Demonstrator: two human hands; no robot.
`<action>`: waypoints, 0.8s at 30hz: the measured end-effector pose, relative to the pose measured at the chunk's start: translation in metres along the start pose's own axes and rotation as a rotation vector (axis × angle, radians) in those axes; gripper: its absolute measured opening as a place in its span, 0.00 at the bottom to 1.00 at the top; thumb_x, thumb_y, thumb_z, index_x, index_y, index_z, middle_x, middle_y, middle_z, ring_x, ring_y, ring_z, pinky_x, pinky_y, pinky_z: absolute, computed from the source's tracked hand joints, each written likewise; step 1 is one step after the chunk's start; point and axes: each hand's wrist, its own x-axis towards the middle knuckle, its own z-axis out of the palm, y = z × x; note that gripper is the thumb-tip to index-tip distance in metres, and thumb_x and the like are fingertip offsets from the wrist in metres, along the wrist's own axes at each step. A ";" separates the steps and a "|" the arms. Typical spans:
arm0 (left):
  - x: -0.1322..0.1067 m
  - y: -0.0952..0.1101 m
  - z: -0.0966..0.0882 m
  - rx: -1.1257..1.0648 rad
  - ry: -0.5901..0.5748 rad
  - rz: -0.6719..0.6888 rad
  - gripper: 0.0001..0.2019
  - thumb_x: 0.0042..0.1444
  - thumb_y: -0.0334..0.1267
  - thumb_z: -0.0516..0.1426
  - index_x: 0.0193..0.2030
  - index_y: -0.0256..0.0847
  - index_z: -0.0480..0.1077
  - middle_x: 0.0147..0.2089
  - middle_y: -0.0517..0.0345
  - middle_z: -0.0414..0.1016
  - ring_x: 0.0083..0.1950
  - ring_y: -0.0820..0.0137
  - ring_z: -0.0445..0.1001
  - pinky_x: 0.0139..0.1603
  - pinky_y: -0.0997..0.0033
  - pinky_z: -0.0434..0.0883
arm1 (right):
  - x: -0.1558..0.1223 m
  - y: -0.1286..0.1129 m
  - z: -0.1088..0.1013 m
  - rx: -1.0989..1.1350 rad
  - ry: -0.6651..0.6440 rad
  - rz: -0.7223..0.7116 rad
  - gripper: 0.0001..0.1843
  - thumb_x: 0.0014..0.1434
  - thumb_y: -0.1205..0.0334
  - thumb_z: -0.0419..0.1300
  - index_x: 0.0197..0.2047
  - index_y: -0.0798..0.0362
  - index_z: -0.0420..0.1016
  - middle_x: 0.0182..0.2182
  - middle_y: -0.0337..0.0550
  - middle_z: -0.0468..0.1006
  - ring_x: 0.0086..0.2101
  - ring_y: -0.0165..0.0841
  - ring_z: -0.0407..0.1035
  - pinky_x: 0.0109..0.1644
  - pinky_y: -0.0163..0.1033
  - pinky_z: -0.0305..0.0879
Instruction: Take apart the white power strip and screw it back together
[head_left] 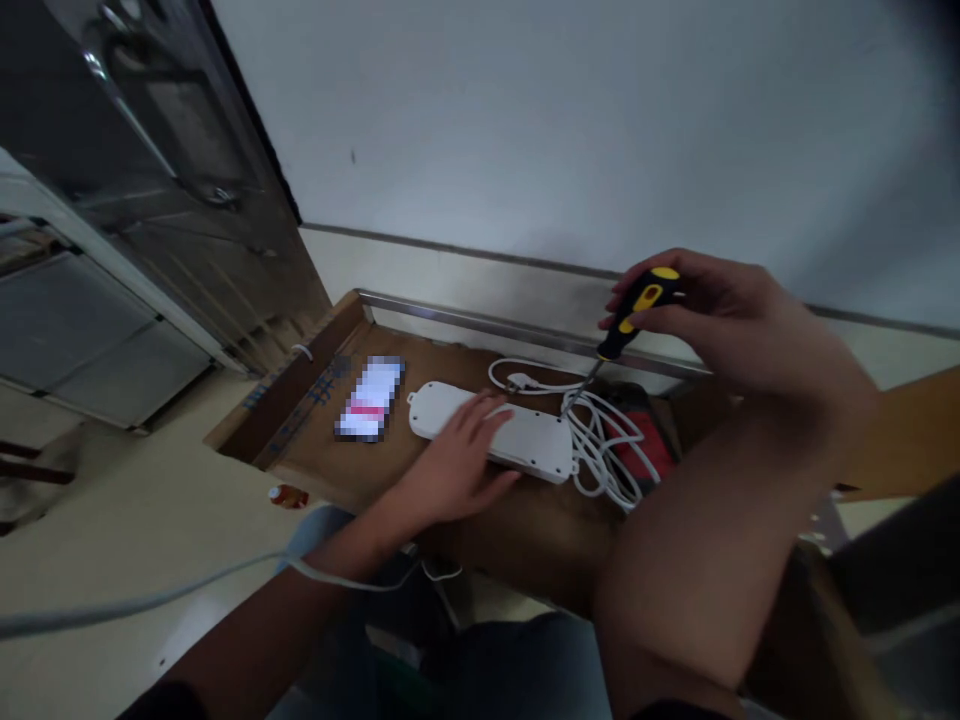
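My left hand (457,455) lies across a white power strip (517,435), fingers spread over its top and pressing it to a brown cardboard surface (315,440). My right hand (697,320) is raised and grips a screwdriver (637,312) with a black-and-yellow handle. Its thin metal shaft points down towards a bundle of white cable (604,445), with the tip just above it. A white plug (519,381) lies at the end of a cable loop behind the strip. A red object (637,440) sits partly hidden under the cable.
A pixelated flat item (369,398) lies left of the strip. A metal rail (517,330) runs along the cardboard's back edge against a white wall (570,120). A dark metal door (157,170) stands at left. A small orange-capped bottle (289,496) lies on the tiled floor.
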 end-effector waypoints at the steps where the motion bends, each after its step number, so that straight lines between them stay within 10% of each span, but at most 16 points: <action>1: 0.019 0.008 0.008 -0.092 -0.015 0.010 0.31 0.71 0.48 0.56 0.74 0.34 0.55 0.75 0.32 0.62 0.78 0.51 0.60 0.79 0.45 0.63 | 0.001 -0.001 0.003 -0.030 0.022 0.023 0.21 0.53 0.47 0.69 0.44 0.53 0.75 0.40 0.48 0.80 0.39 0.32 0.75 0.46 0.41 0.72; 8: 0.116 0.007 0.051 -0.622 -0.089 -0.074 0.21 0.76 0.46 0.50 0.63 0.33 0.69 0.56 0.41 0.82 0.53 0.61 0.82 0.58 0.62 0.75 | 0.005 -0.012 0.028 -0.156 0.269 0.116 0.28 0.57 0.35 0.66 0.33 0.55 0.73 0.32 0.48 0.78 0.29 0.25 0.64 0.34 0.37 0.58; 15: 0.112 -0.015 0.070 -0.764 -0.089 -0.091 0.19 0.73 0.49 0.53 0.47 0.36 0.78 0.42 0.51 0.84 0.43 0.66 0.80 0.49 0.69 0.72 | 0.008 0.000 0.052 0.199 0.413 0.011 0.17 0.59 0.51 0.65 0.34 0.52 0.64 0.25 0.37 0.66 0.26 0.24 0.63 0.30 0.36 0.60; 24: 0.114 -0.020 0.071 -0.902 -0.123 -0.240 0.12 0.66 0.36 0.51 0.40 0.38 0.76 0.36 0.56 0.81 0.38 0.71 0.78 0.44 0.71 0.73 | 0.004 0.007 0.084 0.296 0.565 -0.126 0.22 0.63 0.47 0.62 0.36 0.49 0.53 0.22 0.35 0.53 0.22 0.26 0.49 0.26 0.38 0.45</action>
